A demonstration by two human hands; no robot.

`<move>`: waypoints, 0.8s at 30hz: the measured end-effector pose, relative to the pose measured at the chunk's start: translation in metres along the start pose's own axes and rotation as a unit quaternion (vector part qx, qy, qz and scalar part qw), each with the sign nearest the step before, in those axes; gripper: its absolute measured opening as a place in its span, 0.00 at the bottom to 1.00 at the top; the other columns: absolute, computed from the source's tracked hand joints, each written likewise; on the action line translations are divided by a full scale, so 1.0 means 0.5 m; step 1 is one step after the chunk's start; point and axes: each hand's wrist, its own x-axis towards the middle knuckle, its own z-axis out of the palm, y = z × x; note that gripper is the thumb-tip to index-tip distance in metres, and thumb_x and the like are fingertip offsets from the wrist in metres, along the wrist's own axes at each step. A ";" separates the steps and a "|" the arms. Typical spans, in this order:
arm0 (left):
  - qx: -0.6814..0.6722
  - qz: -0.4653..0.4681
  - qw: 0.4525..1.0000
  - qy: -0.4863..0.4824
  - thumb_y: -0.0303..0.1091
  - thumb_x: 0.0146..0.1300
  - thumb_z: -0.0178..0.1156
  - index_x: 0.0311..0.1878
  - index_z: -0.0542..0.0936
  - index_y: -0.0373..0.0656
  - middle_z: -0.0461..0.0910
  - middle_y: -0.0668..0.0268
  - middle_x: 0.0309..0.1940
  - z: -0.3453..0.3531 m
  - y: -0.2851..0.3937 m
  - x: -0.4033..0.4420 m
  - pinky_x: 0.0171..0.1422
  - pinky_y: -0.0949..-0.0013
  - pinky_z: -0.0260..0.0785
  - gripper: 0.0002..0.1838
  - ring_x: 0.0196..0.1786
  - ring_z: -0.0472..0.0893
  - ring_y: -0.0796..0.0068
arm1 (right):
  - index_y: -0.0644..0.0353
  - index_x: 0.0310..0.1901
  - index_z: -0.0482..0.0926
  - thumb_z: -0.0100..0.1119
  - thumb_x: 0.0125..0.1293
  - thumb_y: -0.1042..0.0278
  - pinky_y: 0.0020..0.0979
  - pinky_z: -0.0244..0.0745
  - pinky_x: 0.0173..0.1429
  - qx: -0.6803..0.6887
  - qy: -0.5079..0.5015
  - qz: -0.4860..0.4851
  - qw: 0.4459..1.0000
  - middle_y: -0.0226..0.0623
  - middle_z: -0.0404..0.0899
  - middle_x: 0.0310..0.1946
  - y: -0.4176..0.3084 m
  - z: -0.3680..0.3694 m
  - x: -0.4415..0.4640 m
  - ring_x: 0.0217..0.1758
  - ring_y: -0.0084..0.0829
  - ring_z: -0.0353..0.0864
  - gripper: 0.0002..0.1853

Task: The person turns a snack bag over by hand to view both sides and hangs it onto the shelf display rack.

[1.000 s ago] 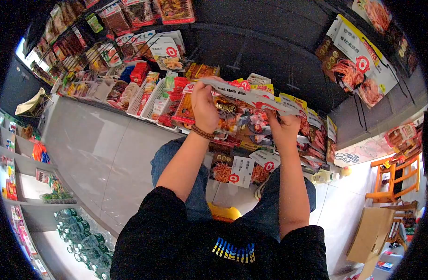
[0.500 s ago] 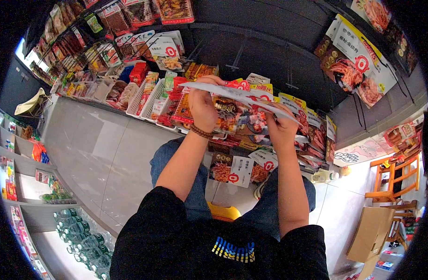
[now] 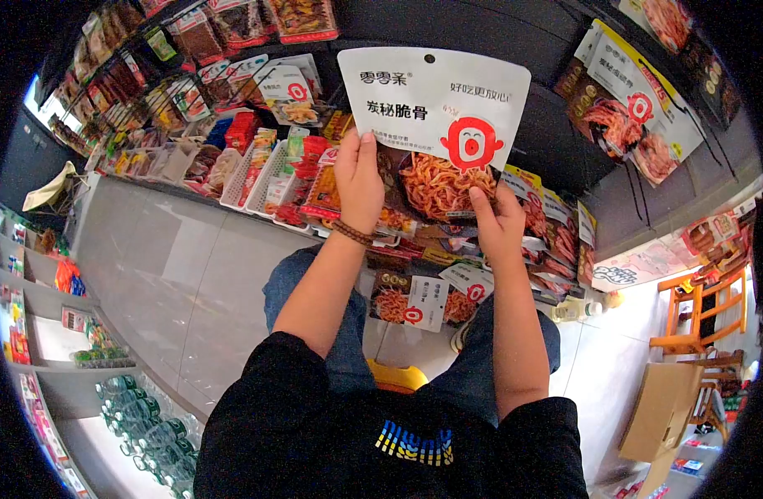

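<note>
A snack package (image 3: 435,104) with a white top, a red cartoon figure and a picture of shredded food faces me upright, a small hole at its top edge. My left hand (image 3: 360,181) grips its lower left side, a beaded bracelet on the wrist. At the lower right edge, my right hand (image 3: 501,223) pinches it between thumb and fingers. Behind and below it lie more meat snack packages (image 3: 556,229). Between my legs are two similar white-topped packages (image 3: 427,303).
White baskets (image 3: 273,187) of snacks line the shelf at left centre. Packages hang on hooks at upper left and upper right (image 3: 639,108). Bottles (image 3: 153,432) stand at lower left. A wooden chair (image 3: 701,312) and a cardboard box (image 3: 660,412) are at right.
The package, seen nearly edge-on before, has been tilted up so its printed front shows fully. Both hands still hold it, with changed finger positions.
</note>
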 end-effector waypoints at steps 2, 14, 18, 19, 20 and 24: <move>0.009 0.003 1.000 -0.007 0.32 0.63 0.42 0.42 0.70 0.33 0.73 0.66 0.35 -0.001 -0.008 0.002 0.43 0.78 0.61 0.12 0.38 0.68 0.82 | 0.65 0.33 0.71 0.53 0.57 0.67 0.23 0.65 0.38 0.004 -0.009 0.013 1.000 0.37 0.73 0.28 -0.005 -0.005 0.000 0.32 0.22 0.70 0.09; 0.001 -0.035 0.998 -0.054 0.27 0.60 0.47 0.49 0.65 0.32 0.73 0.63 0.41 0.004 0.013 0.009 0.48 0.77 0.62 0.15 0.43 0.72 0.79 | 0.66 0.41 0.71 0.50 0.59 0.69 0.19 0.63 0.44 0.156 -0.015 0.095 0.983 0.30 0.74 0.35 0.014 -0.017 0.018 0.38 0.17 0.69 0.11; -0.006 -0.094 0.992 -0.079 0.29 0.59 0.49 0.44 0.69 0.33 0.74 0.67 0.35 -0.004 0.014 0.013 0.42 0.80 0.63 0.12 0.37 0.71 0.83 | 0.66 0.42 0.71 0.50 0.59 0.70 0.20 0.64 0.45 0.232 0.014 0.128 0.964 0.30 0.74 0.36 -0.007 -0.015 0.023 0.38 0.18 0.70 0.11; -0.007 -0.095 0.992 -0.080 0.29 0.59 0.49 0.44 0.69 0.33 0.74 0.67 0.35 -0.006 0.014 0.012 0.42 0.80 0.63 0.12 0.37 0.71 0.83 | 0.66 0.42 0.72 0.50 0.59 0.71 0.20 0.64 0.45 0.252 0.023 0.138 0.957 0.30 0.74 0.36 -0.010 -0.016 0.025 0.38 0.18 0.70 0.11; -0.018 -0.113 0.989 -0.092 0.30 0.59 0.50 0.39 0.71 0.34 0.73 0.69 0.32 -0.007 0.015 0.011 0.39 0.81 0.62 0.09 0.34 0.70 0.85 | 0.66 0.42 0.72 0.50 0.59 0.71 0.20 0.64 0.45 0.251 0.025 0.138 0.958 0.30 0.74 0.36 -0.011 -0.018 0.026 0.38 0.18 0.70 0.11; -0.009 -0.134 0.977 -0.164 0.32 0.57 0.52 0.26 0.71 0.36 0.70 0.76 0.22 -0.016 0.016 0.011 0.31 0.83 0.58 0.09 0.27 0.65 0.89 | 0.66 0.45 0.70 0.48 0.58 0.73 0.22 0.65 0.46 0.286 0.057 0.209 0.933 0.32 0.74 0.39 -0.027 -0.032 0.038 0.40 0.21 0.72 0.13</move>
